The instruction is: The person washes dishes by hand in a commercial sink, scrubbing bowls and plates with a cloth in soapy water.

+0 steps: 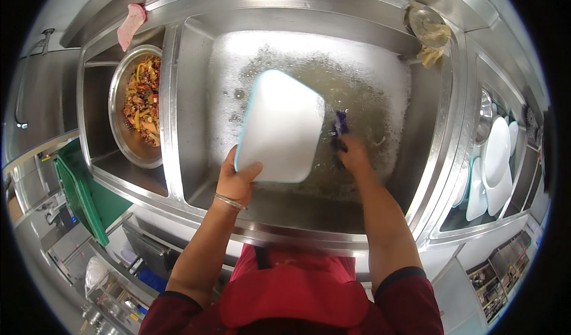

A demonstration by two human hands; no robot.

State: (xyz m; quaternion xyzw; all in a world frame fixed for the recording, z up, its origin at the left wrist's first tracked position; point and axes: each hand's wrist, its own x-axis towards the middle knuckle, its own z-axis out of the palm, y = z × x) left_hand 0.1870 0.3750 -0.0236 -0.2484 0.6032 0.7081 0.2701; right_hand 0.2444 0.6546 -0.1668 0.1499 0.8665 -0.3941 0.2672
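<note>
A white tray-like plate (pixel 282 130) with a light-blue rim and rounded corners is tilted above the soapy water of a large steel sink (pixel 193 109). My left hand (pixel 237 177) grips its lower left corner, thumb lying on the white face. To the right of the plate, my right hand (pixel 352 153) is closed round a scrub brush with purple-blue bristles (pixel 340 123). The brush is at the water and apart from the plate; its handle is partly hidden by my fingers and slightly blurred.
Left, a smaller basin holds a steel bowl (pixel 119 106) of food scraps; a pink cloth (pixel 131 27) lies on its far edge. A scourer-like bundle (pixel 431 32) sits at the far right corner. Washed-looking white plates (pixel 496 151) stand in the right basin. A green bin (pixel 83 192) is at lower left.
</note>
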